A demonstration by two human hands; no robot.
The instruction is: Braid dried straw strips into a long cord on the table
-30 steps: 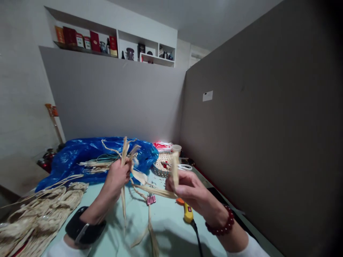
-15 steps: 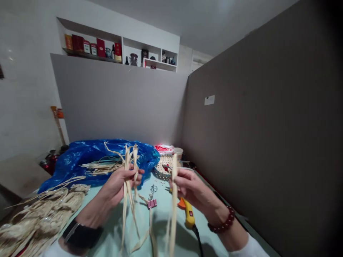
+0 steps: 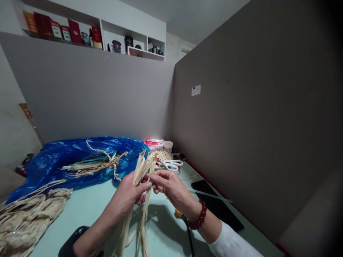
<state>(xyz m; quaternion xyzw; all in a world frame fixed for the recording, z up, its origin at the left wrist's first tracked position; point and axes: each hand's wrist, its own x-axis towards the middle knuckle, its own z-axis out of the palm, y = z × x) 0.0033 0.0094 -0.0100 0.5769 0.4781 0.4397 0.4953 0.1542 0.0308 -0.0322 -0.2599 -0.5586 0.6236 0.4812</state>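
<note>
Pale dried plant-fibre strips point(image 3: 143, 169) stand up in a bunch between my hands, and their long ends hang down over the table. My left hand point(image 3: 133, 191) is closed round the bunch, thumb toward the right. Close beside it, my right hand point(image 3: 168, 185) pinches a strip at the bunch's right side, the fingertips almost meeting my left thumb. A pink binder clip point(image 3: 142, 199) shows partly behind my left hand. Below my right hand a bit of a yellow tool point(image 3: 178, 213) with a black cable is visible; the rest is hidden.
White-handled scissors point(image 3: 173, 164) lie at a perforated basket point(image 3: 163, 154), near a paper cup point(image 3: 168, 145). A blue plastic bag point(image 3: 53, 151) with more fibre strips spreads at back left. Woven fibre pieces point(image 3: 44, 217) lie front left. A flat black object point(image 3: 218, 205) lies right, by the grey partition point(image 3: 241, 125).
My hands have come together, bringing the strip from my right hand against the bunch in my left. The view has swung to the right. The white scissors now show beyond my right hand.
</note>
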